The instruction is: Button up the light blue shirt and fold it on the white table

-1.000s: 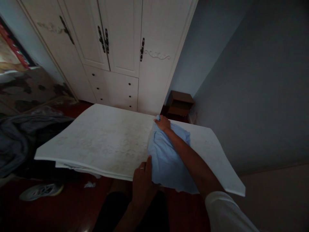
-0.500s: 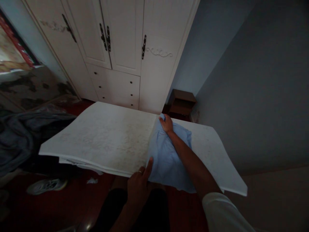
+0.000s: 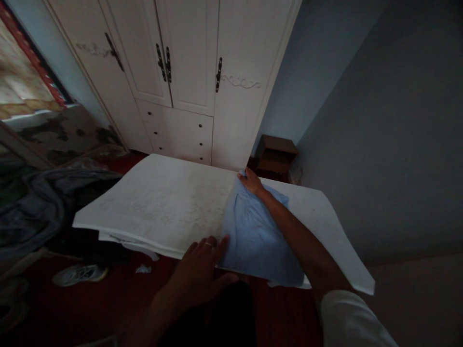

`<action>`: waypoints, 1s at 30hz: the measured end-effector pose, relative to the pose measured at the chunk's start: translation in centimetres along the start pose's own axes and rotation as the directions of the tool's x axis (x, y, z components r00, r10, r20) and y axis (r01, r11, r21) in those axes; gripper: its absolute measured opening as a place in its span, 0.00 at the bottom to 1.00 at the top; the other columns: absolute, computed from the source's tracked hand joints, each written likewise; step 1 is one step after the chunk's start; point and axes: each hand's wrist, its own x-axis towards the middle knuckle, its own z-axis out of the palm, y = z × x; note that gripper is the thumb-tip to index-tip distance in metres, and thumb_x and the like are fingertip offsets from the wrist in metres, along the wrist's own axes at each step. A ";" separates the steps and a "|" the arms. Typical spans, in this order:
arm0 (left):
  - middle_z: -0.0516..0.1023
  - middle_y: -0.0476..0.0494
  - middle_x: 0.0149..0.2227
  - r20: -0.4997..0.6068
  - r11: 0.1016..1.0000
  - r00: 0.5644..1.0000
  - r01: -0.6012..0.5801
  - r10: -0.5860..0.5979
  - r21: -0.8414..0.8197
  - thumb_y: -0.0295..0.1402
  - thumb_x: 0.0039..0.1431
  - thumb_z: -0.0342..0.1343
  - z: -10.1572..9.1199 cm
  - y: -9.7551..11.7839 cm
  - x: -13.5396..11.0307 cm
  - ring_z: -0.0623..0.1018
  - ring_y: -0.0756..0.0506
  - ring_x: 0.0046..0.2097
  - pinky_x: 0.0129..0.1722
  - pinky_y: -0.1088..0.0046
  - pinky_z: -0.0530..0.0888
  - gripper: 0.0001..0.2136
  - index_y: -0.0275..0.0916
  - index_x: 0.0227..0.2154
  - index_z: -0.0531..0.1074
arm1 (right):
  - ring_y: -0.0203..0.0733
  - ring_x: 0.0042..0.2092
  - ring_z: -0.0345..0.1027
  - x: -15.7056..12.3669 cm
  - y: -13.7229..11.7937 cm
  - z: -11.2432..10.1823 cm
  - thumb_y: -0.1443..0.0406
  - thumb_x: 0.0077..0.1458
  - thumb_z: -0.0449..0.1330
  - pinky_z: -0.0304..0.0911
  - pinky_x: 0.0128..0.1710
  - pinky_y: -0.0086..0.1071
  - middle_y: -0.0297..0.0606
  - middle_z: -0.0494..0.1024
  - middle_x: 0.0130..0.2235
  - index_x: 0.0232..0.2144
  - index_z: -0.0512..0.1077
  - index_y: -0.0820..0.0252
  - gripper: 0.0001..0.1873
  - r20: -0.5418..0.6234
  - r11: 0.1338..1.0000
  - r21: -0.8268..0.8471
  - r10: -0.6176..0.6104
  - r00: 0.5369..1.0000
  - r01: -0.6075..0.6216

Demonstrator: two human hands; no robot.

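A light blue cloth (image 3: 253, 231) lies folded across a white board-like top (image 3: 152, 197), its near end at the front edge. Whether it is a garment, I cannot tell. My right hand (image 3: 250, 181) is closed on the cloth's far left corner, close to the back edge, and my forearm crosses over the fabric. At the near left corner is my left hand (image 3: 200, 267), with its thumb apart from the fingers and the index fingertip at the cloth's edge. A ring shows on that hand.
Beyond the top stands a white wardrobe (image 3: 188, 62). A small brown cabinet (image 3: 277, 149) is by the wall. Dark clothing (image 3: 39, 207) is heaped at left. A shoe (image 3: 80, 273) and a crumpled scrap (image 3: 143, 269) lie on the red floor.
My left hand has opened, its thumb spreading away from the fingers. The cloth's near right corner has shifted slightly right. My right hand keeps its hold at the far corner.
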 end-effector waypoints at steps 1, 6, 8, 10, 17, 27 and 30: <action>0.69 0.31 0.57 -0.053 0.996 0.996 -0.080 0.078 -0.031 0.53 0.58 0.51 -0.7 -0.5 0.3 0.71 0.35 0.56 0.54 0.54 0.70 0.35 0.42 0.64 0.56 | 0.54 0.67 0.47 -0.5 0.0 -0.4 0.48 0.64 0.42 0.47 0.64 0.47 0.55 0.56 0.66 0.65 0.51 0.71 0.38 -0.005 0.999 -0.003 -0.032 0.999 0.032; 0.59 0.31 0.64 -0.332 0.973 0.921 -0.228 0.203 -0.037 0.41 0.68 0.40 -0.7 -1.8 7.1 0.58 0.40 0.66 0.62 0.57 0.63 0.24 0.35 0.62 0.59 | 0.54 0.69 0.39 -6.8 -0.9 -1.1 0.45 0.63 0.41 0.41 0.66 0.46 0.54 0.49 0.68 0.66 0.47 0.72 0.42 -0.010 0.987 -0.078 -0.140 0.990 0.139; 0.59 0.27 0.64 -0.394 0.988 0.909 -0.155 0.136 -0.015 0.37 0.68 0.38 0.5 -1.6 11.3 0.56 0.38 0.67 0.63 0.55 0.61 0.23 0.29 0.61 0.59 | 0.56 0.69 0.38 -10.2 -1.1 -0.6 0.44 0.63 0.39 0.41 0.66 0.49 0.57 0.47 0.68 0.66 0.46 0.74 0.44 -0.002 0.988 -0.112 -0.109 0.994 0.108; 0.56 0.22 0.64 -0.385 0.997 0.920 -0.070 0.079 0.038 0.36 0.67 0.40 1.9 -1.1 14.8 0.54 0.34 0.68 0.63 0.51 0.59 0.24 0.24 0.61 0.57 | 0.58 0.69 0.37 -13.2 -0.8 0.1 0.45 0.63 0.37 0.40 0.66 0.51 0.60 0.46 0.68 0.66 0.45 0.77 0.44 -0.006 0.989 -0.135 -0.065 0.998 0.064; 0.54 0.29 0.67 -0.178 0.949 0.948 -0.223 0.265 0.221 0.51 0.65 0.41 5.2 -1.4 17.3 0.52 0.36 0.68 0.65 0.51 0.53 0.32 0.30 0.61 0.59 | 0.56 0.70 0.35 -18.6 4.5 0.2 0.42 0.62 0.37 0.41 0.66 0.50 0.60 0.46 0.68 0.66 0.45 0.77 0.47 -0.009 0.986 -0.140 -0.090 0.996 0.088; 0.55 0.31 0.66 -0.079 0.959 0.972 -0.201 0.221 0.202 0.51 0.64 0.41 3.7 -1.2 17.3 0.54 0.35 0.67 0.60 0.42 0.57 0.30 0.36 0.61 0.60 | 0.50 0.70 0.35 -19.0 5.9 -0.6 0.42 0.61 0.40 0.40 0.67 0.48 0.52 0.46 0.69 0.68 0.44 0.67 0.44 0.019 0.994 0.019 -0.106 0.994 0.106; 0.64 0.32 0.62 -0.093 0.949 0.954 -0.266 0.284 0.167 0.50 0.65 0.42 2.0 -2.0 18.9 0.62 0.37 0.64 0.62 0.49 0.58 0.26 0.36 0.56 0.66 | 0.50 0.69 0.41 -18.5 7.0 -1.5 0.45 0.62 0.46 0.42 0.67 0.48 0.51 0.49 0.68 0.68 0.46 0.63 0.42 -0.056 0.992 0.117 -0.033 0.998 0.039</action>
